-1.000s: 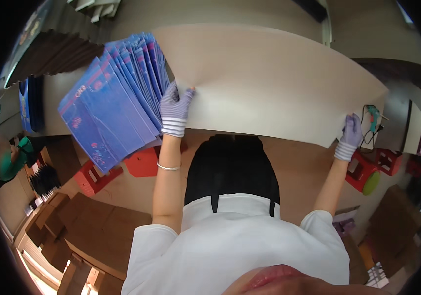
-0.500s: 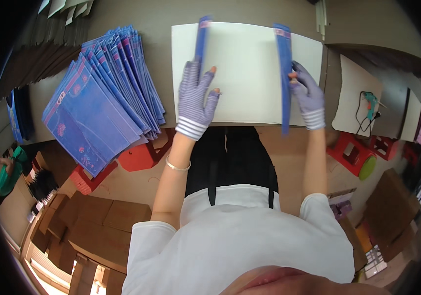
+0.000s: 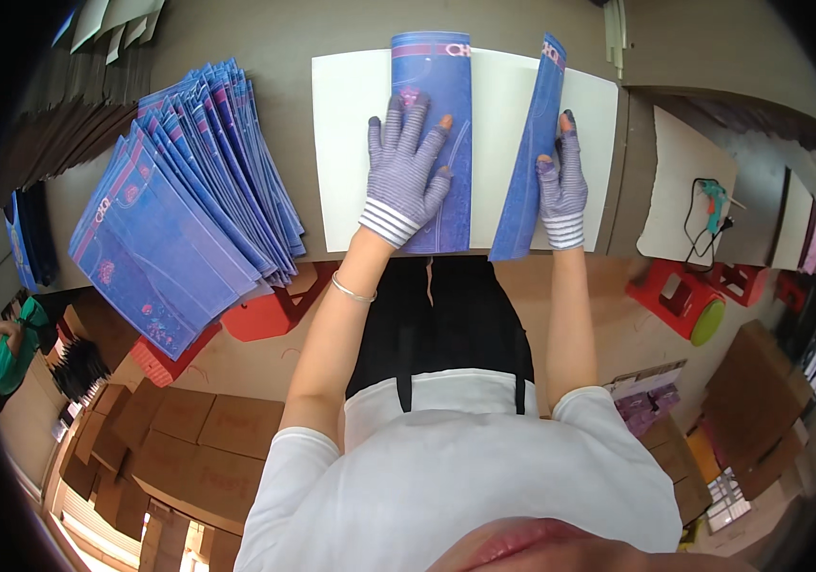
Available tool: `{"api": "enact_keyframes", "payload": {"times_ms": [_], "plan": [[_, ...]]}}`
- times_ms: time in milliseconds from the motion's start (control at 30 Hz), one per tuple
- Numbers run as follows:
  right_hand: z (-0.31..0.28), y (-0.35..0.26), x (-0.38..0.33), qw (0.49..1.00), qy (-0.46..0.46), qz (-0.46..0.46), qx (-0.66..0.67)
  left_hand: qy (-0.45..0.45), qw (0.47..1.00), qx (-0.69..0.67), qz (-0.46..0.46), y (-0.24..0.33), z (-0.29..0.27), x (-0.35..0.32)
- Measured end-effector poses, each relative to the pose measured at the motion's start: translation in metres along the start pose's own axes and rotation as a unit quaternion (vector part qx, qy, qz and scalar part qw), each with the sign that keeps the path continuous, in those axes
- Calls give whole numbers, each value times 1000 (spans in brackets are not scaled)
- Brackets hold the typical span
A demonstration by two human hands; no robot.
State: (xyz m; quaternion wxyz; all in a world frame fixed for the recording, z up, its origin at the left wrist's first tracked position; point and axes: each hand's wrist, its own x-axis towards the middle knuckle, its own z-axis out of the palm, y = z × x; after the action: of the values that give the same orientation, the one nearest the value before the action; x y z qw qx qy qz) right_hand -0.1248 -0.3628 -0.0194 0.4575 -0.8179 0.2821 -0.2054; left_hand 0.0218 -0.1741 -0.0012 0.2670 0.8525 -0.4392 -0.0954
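In front of me lies a white sheet (image 3: pixel 351 95) with two blue printed flaps on it. The left flap (image 3: pixel 454 105), with a denim-look print and a pink band, lies flat. My left hand (image 3: pixel 403 172), in a purple striped fingerless-tip glove, rests on it, palm down and fingers spread. The narrower right flap (image 3: pixel 527 162) stands tilted, leaning inward. My right hand (image 3: pixel 563 181), gloved alike, is against its outer side, fingers stretched and thumb apart. Whether flaps and white surface are one piece I cannot tell.
A fanned stack of blue printed pieces (image 3: pixel 179 229) lies at the left, overhanging the table edge. At the right, a teal glue gun (image 3: pixel 713 200) with a black cord lies on a pale board (image 3: pixel 665 210). Red stools (image 3: pixel 670 296) and cardboard boxes (image 3: pixel 189 448) stand below. Another person's arm shows far left.
The left flap has gone from upright to flat, with my left hand moved right onto it. The right flap has tilted inward, my right hand moving left with it.
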Motion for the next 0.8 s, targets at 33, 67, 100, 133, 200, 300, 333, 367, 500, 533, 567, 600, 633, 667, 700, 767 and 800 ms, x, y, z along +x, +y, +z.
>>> {"api": "enact_keyframes", "payload": {"times_ms": [33,67,100,133,200,300,333,367,500,533,567,600,633,667,700,767,800], "plan": [[3,-1,2,1000,4,-8,-2,-11,1000,16,9,2,3,2],[6,-3,4,999,-2,-19,-31,-16,999,37,15,6,7,2],[9,-5,3,998,-8,-27,-59,-25,998,54,18,9,9,3],[11,-7,3,995,-15,-36,-87,-34,997,70,20,11,10,5],[18,-4,4,989,-20,-62,-133,-59,993,101,18,14,9,8],[27,4,9,971,-23,-102,-216,-46,993,108,12,6,14,11],[28,2,10,969,-22,-107,-222,-76,989,126,-7,9,9,15],[28,3,6,965,-31,-97,-241,-75,989,128,-9,8,12,11],[34,3,4,957,-44,-69,-278,-72,986,151,-15,0,19,5],[34,3,4,957,-40,-70,-277,-72,986,151,-15,0,18,5],[34,3,4,958,-37,-70,-276,-73,986,150,-16,-1,19,5],[35,3,4,957,-40,-67,-279,-66,986,150,-15,-1,20,4],[35,3,5,956,-43,-65,-282,-60,987,149,-14,-2,23,3],[35,3,5,956,-45,-62,-284,-53,987,149,-13,-3,24,3],[36,3,6,954,-45,-63,-290,-53,988,145,-12,-2,24,3],[36,0,7,950,-46,-65,-301,-54,989,138,-8,0,22,5],[36,0,7,951,-45,-67,-300,-56,988,142,-7,0,22,5]]}}
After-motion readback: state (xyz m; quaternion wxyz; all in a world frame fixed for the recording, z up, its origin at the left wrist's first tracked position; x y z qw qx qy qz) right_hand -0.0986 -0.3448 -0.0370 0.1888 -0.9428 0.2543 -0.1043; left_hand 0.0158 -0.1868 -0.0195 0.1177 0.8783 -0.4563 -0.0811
